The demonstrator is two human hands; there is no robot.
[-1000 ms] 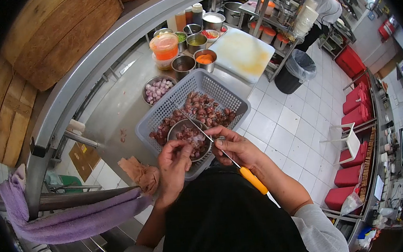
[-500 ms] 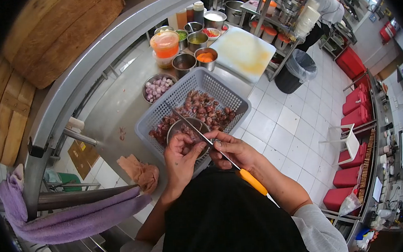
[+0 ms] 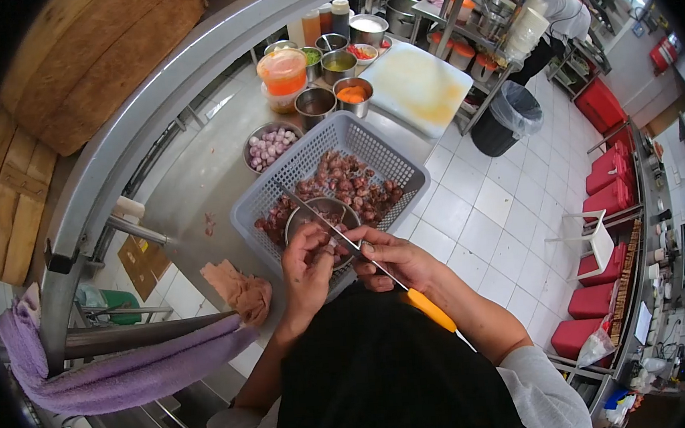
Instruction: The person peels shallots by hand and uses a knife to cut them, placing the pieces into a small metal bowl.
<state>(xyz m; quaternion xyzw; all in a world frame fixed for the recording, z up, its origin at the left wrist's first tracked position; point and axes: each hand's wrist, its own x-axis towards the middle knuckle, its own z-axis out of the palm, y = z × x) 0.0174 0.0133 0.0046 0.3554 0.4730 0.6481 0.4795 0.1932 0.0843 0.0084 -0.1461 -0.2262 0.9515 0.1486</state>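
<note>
My right hand (image 3: pixel 393 260) is closed around the blade of a knife (image 3: pixel 429 308), well ahead of its yellow handle, which points back toward my forearm. The blade runs past my left fingers, its tip over the basket. My left hand (image 3: pixel 305 275) is closed, with its fingertips pinching what looks like a small shallot beside the blade; the fingers mostly hide it. Just beyond both hands, a metal bowl (image 3: pixel 347 213) rests in a grey perforated basket (image 3: pixel 250 213). Reddish unpeeled shallots (image 3: pixel 356 187) lie around the bowl. Peeled shallots (image 3: pixel 271 145) fill another metal bowl behind the basket.
A white cutting board (image 3: pixel 413 88), an orange-filled tub (image 3: pixel 283 72) and several metal containers stand at the back. Crumpled brown paper (image 3: pixel 238 293) lies left of my hands, near a purple towel (image 3: pixel 137 367) on a rail. A co-worker (image 3: pixel 560 12) stands far right.
My left fingers have shifted slightly and curled closer against the blade. The knife and my right hand stay nearly in place. The whole view has moved a little.
</note>
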